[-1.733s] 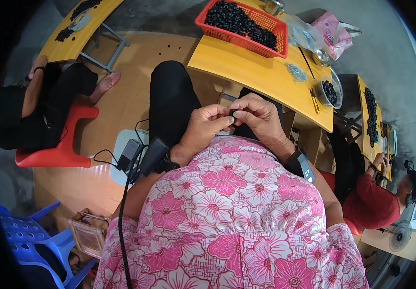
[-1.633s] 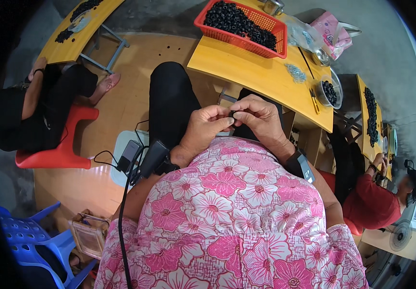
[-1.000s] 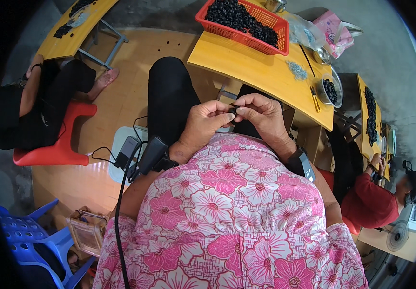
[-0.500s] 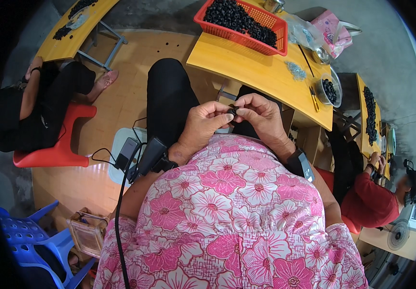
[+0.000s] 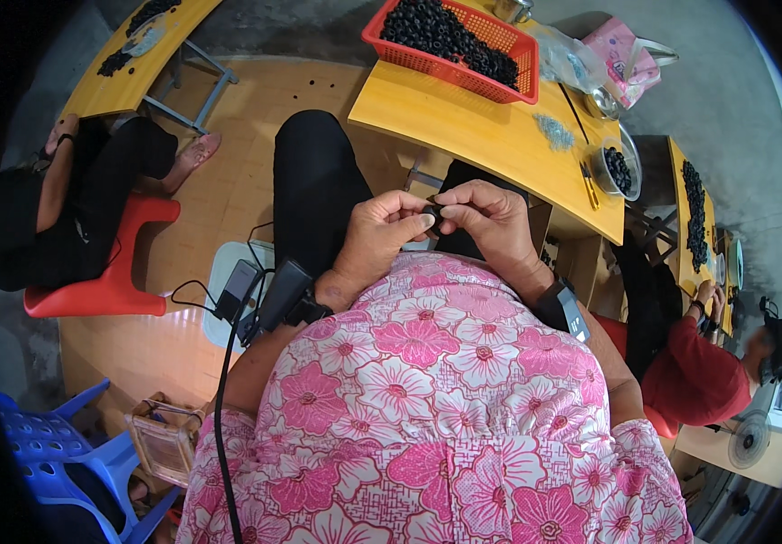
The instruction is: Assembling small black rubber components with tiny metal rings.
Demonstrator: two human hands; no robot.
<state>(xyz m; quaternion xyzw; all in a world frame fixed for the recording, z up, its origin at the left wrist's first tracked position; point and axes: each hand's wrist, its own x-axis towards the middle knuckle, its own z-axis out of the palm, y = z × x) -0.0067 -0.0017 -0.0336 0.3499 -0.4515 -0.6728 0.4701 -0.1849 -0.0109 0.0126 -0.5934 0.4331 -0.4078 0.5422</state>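
Note:
Over my lap, my left hand (image 5: pixel 389 225) and my right hand (image 5: pixel 486 222) come together, both closed in a pinch. Between their fingertips sits a small black ring-like part (image 5: pixel 434 212), partly covered by the thumbs. Ahead of my hands, on the yellow table (image 5: pixel 463 136), stands a red plastic basket (image 5: pixel 450 68) heaped with small black ring-shaped parts (image 5: pixel 427 36). To the right of it lies a scatter of small clear or silvery pieces (image 5: pixel 554 133). A metal bowl (image 5: pixel 617 172) holds more black parts, and a yellow-handled tool (image 5: pixel 589 186) rests beside it.
A person on a red stool (image 5: pixel 128 263) sits at the left near another yellow table (image 5: pixel 137 63). At the right, a person in a red top (image 5: pixel 699 381) works at a further table. Blue plastic chairs (image 5: pixel 74 453) stand at lower left. A black cable (image 5: pixel 221 426) runs along my left side.
My fingers have shifted slightly around the small black part, the right hand moving a little to the left. The view has moved slightly; the rest looks the same.

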